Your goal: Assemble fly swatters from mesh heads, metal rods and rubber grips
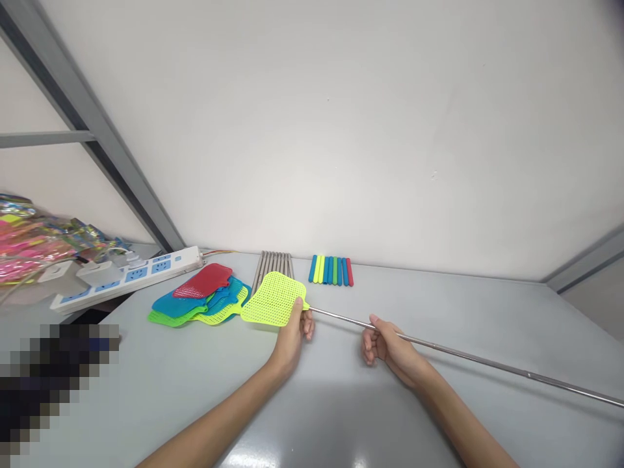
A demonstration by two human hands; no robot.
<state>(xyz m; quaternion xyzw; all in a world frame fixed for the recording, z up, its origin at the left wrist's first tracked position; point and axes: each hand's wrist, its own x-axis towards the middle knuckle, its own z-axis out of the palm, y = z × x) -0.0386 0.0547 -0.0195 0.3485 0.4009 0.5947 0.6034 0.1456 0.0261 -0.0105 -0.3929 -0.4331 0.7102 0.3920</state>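
Above grey tabletop [536,429], right hand [392,351]: thumb and fingers gripping telescopic rod [480,359].
Left hand [291,328]: pinching yellow swatter head [273,299] at neck; seemingly seated on rod tip.
Spare heads [202,283]: heaped left, unmounted.
Coloured tubes [330,270], metal rods [275,261]: rowed behind, loose, apparently remaining.

Rods [275,261] behind mesh head [273,300], tubes [330,270] right, power strip [136,275] left

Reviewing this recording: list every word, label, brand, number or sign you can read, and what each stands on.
No text can be read here.
White plastic power strip with blue socket panels: any markings are too small to read.
Shiny, multicoloured plastic packages: any print is too blurred to read.
Yellow-green mesh swatter head, thin silver metal rod, short coloured tubes: no lettering visible.
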